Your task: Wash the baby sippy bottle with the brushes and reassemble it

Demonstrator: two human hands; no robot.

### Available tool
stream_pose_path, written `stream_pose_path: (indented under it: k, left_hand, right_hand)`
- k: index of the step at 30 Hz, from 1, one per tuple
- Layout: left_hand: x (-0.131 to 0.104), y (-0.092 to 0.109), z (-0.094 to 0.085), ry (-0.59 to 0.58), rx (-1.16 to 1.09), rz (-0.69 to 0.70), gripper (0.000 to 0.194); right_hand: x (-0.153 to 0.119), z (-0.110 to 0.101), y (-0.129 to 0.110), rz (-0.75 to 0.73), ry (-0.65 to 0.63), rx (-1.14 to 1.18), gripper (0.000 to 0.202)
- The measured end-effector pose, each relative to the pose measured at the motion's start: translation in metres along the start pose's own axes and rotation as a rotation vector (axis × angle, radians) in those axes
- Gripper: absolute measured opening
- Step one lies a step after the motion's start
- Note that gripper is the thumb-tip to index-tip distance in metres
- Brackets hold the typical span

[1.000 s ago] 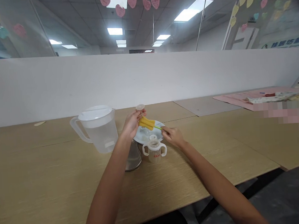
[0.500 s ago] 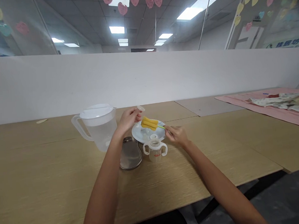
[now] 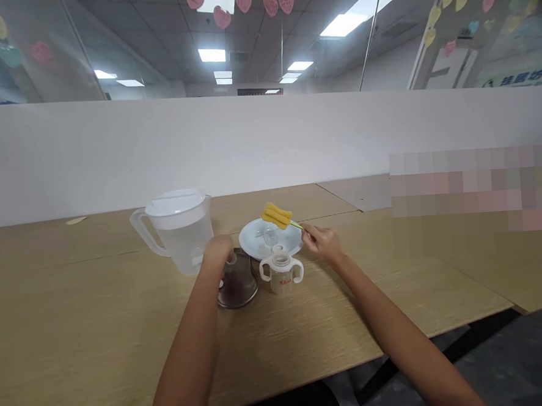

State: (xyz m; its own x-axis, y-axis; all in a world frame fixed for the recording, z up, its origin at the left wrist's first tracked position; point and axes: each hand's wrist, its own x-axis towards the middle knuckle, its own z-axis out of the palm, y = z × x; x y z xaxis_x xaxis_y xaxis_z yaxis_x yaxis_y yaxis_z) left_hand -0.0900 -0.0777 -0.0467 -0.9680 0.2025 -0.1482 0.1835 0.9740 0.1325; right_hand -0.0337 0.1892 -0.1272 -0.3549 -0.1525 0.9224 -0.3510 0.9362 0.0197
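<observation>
My right hand (image 3: 323, 244) is closed around the thin green handle of a yellow sponge bottle brush (image 3: 277, 216), its head raised above a white plate (image 3: 247, 246). My left hand (image 3: 219, 250) has come down over the far left part of a kidney-shaped metal tray (image 3: 237, 288). A small translucent round piece (image 3: 232, 258) shows at its fingertips, which are partly hidden and blurred. In front of the plate, a clear baby bottle (image 3: 282, 274) with two white handles stands upright and uncapped. Clear pieces lie on the plate.
A lidded plastic pitcher (image 3: 181, 233) holding water stands left of the tray. A thin pale flat piece (image 3: 76, 220) lies at the back left of the wooden table (image 3: 98, 311). A low white wall (image 3: 249, 143) runs behind. The right side is pixelated.
My left hand has moved down and left from above the plate to the metal tray, carrying the small translucent piece. The brush head has shifted slightly up and right.
</observation>
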Motion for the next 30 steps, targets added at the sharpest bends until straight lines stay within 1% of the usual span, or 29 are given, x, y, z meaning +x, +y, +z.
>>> stream_pose_path:
  k: [3, 6, 8, 10, 12, 14, 16, 20, 22, 24, 26, 27, 30]
  left_hand:
    - [-0.004, 0.010, -0.009, 0.044, 0.074, 0.044, 0.020]
    - [-0.006, 0.029, -0.011, 0.143, 0.067, 0.193, 0.025]
    - [-0.002, 0.044, -0.004, 0.201, 0.038, 0.341, 0.033]
    - [0.004, 0.056, 0.010, 0.226, 0.014, 0.477, 0.039]
    - [0.012, 0.064, 0.023, 0.220, 0.007, 0.547, 0.039]
    - [0.019, 0.066, 0.033, 0.218, -0.003, 0.557, 0.033]
    - [0.024, 0.065, 0.037, 0.246, -0.029, 0.536, 0.027]
    - [0.028, 0.061, 0.038, 0.332, -0.095, 0.488, 0.033]
    - [0.030, 0.060, 0.042, 0.309, -0.111, 0.501, 0.038]
    - [0.032, 0.060, 0.046, 0.261, -0.118, 0.520, 0.029]
    - [0.033, 0.061, 0.048, 0.243, -0.132, 0.527, 0.021]
    - [0.032, 0.061, 0.048, 0.251, -0.147, 0.530, 0.024]
    - [0.029, 0.059, 0.040, 0.319, -0.212, 0.518, 0.047]
  right_hand:
    - [0.001, 0.000, 0.000, 0.022, 0.016, -0.020, 0.033]
    - [0.000, 0.000, 0.001, 0.044, 0.008, -0.023, 0.033]
    - [-0.001, 0.001, 0.001, 0.056, -0.002, -0.019, 0.033]
    - [-0.001, 0.001, 0.001, 0.076, -0.023, -0.018, 0.034]
    - [-0.002, 0.002, 0.001, 0.087, -0.044, -0.022, 0.034]
    - [-0.002, 0.001, 0.001, 0.082, -0.042, -0.021, 0.035]
    - [-0.001, 0.001, 0.001, 0.079, -0.030, -0.020, 0.035]
    - [0.000, 0.001, 0.001, 0.110, -0.045, -0.026, 0.036]
    - [-0.001, 0.001, 0.001, 0.118, -0.056, -0.017, 0.037]
    - [-0.001, 0.001, 0.001, 0.126, -0.057, -0.014, 0.037]
    - [-0.001, 0.001, 0.001, 0.141, -0.064, -0.016, 0.037]
    - [-0.001, 0.001, 0.001, 0.148, -0.070, -0.015, 0.037]
    - [-0.002, 0.001, 0.002, 0.158, -0.074, -0.006, 0.037]
